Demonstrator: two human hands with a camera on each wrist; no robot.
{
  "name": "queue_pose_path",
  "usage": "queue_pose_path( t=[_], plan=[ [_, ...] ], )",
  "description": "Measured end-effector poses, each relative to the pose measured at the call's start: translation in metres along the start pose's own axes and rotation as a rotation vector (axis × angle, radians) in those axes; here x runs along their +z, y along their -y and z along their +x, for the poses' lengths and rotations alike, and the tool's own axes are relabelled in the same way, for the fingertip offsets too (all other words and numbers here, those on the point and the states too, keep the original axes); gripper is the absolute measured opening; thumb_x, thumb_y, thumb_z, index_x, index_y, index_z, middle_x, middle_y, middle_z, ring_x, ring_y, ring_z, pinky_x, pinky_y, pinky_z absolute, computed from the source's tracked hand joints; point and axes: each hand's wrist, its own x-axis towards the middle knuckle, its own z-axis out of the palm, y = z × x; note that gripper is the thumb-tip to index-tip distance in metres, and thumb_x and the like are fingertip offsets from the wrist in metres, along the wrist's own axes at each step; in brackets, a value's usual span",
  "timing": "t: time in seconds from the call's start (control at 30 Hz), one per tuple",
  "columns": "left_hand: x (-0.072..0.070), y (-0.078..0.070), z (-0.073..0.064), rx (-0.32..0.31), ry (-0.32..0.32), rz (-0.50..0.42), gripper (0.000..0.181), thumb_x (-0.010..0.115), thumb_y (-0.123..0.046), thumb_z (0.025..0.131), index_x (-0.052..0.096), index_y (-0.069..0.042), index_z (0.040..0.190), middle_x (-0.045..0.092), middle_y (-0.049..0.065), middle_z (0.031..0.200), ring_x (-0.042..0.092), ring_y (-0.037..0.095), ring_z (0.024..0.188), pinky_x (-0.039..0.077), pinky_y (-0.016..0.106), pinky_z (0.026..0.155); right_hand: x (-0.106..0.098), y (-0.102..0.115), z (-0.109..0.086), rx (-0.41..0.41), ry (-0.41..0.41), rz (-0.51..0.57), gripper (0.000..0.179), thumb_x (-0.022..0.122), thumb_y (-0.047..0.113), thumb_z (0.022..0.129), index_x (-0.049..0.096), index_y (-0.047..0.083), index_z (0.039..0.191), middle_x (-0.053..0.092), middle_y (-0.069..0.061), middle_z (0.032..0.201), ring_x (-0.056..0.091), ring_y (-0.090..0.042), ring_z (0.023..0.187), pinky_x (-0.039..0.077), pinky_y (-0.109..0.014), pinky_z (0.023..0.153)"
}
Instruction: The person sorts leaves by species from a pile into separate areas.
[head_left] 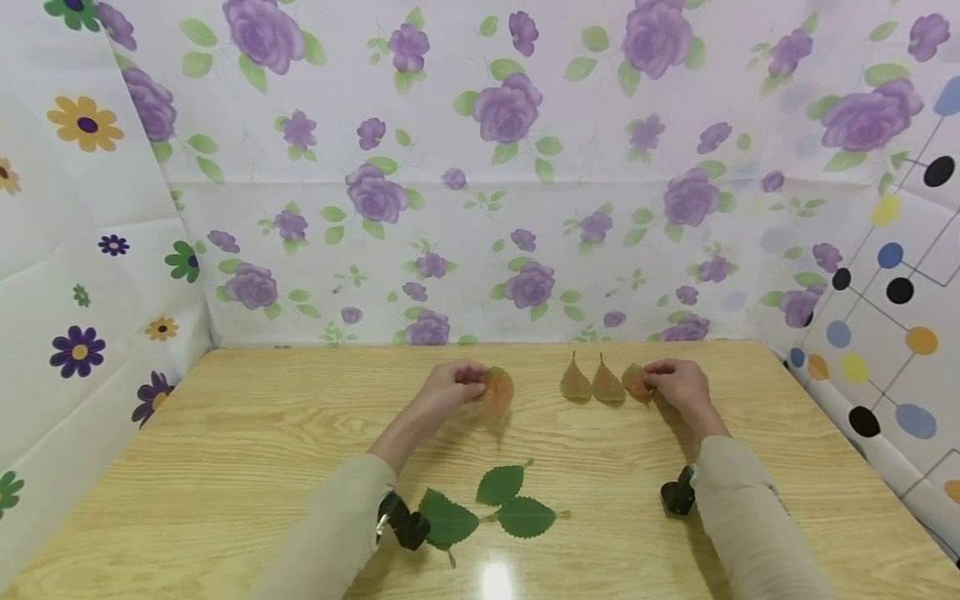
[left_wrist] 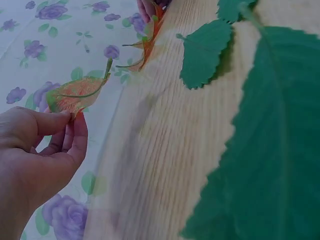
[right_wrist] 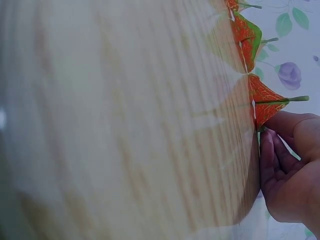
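My left hand [head_left: 453,383] pinches an orange leaf [head_left: 498,396] with a greenish edge between thumb and fingertips. In the left wrist view this leaf [left_wrist: 80,94] is raised, its stem pointing away from the hand. At the right, my right hand [head_left: 681,386] pinches the edge of another orange leaf [head_left: 634,382], low over the table. The right wrist view has that leaf [right_wrist: 265,100] with thumb and fingertips at its corner. Left of it, two more orange leaves [head_left: 576,383] stand side by side in a row, stems toward the back.
Three green toothed leaves [head_left: 527,517] lie near the front middle of the wooden table [head_left: 247,467]. One is close to the black camera [head_left: 405,521] on the left wrist. Flowered cloth [head_left: 450,250] hangs behind the table, with patterned cloths at both sides.
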Motion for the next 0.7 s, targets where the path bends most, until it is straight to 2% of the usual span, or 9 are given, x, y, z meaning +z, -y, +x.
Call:
queue_pose_path(
  t=[0.2, 0.33, 0.43, 0.57, 0.7],
  plan=[
    [0.013, -0.004, 0.021, 0.007, -0.033, 0.097, 0.025, 0.056, 0.011, 0.091, 0.058, 0.011, 0.116, 0.062, 0.018, 0.106, 0.060, 0.025, 0.098, 0.052, 0.033, 0.087, -0.001, 0.001, 0.000, 0.019, -0.005, 0.010, 0.026, 0.065, 0.012, 0.092, 0.067, -0.007, 0.110, 0.067, -0.022, 0.108, 0.053, -0.042, 0.110, 0.042, -0.050, 0.096],
    [0.024, -0.007, 0.038, -0.025, -0.073, 0.091, 0.022, 0.059, 0.010, 0.090, 0.060, 0.011, 0.112, 0.061, 0.019, 0.103, 0.061, 0.025, 0.095, 0.053, 0.032, 0.084, -0.002, -0.001, 0.000, 0.016, -0.009, 0.016, 0.027, 0.065, 0.011, 0.092, 0.067, -0.008, 0.111, 0.067, -0.022, 0.107, 0.054, -0.042, 0.109, 0.042, -0.050, 0.095],
    [0.033, -0.011, 0.045, -0.035, -0.097, 0.140, 0.019, 0.063, 0.009, 0.088, 0.062, 0.012, 0.107, 0.063, 0.019, 0.099, 0.062, 0.025, 0.090, 0.054, 0.031, 0.080, -0.001, -0.002, -0.001, 0.015, -0.009, 0.028, 0.027, 0.065, 0.011, 0.092, 0.067, -0.008, 0.111, 0.068, -0.021, 0.105, 0.055, -0.042, 0.107, 0.044, -0.049, 0.094],
    [0.045, -0.014, 0.050, -0.017, -0.089, 0.250, 0.019, 0.067, 0.006, 0.086, 0.065, 0.011, 0.105, 0.066, 0.019, 0.095, 0.065, 0.028, 0.086, 0.055, 0.028, 0.074, 0.000, -0.003, 0.000, 0.022, -0.014, 0.025, 0.027, 0.066, 0.013, 0.092, 0.068, -0.007, 0.110, 0.069, -0.020, 0.104, 0.056, -0.041, 0.107, 0.045, -0.049, 0.094],
    [0.055, -0.013, 0.059, 0.000, -0.067, 0.322, 0.016, 0.067, 0.007, 0.085, 0.066, 0.012, 0.101, 0.067, 0.018, 0.090, 0.066, 0.026, 0.080, 0.055, 0.025, 0.070, 0.000, -0.003, 0.001, 0.026, -0.017, 0.022, 0.027, 0.066, 0.013, 0.092, 0.069, -0.006, 0.110, 0.066, -0.022, 0.110, 0.053, -0.042, 0.111, 0.044, -0.050, 0.095]
  ],
)
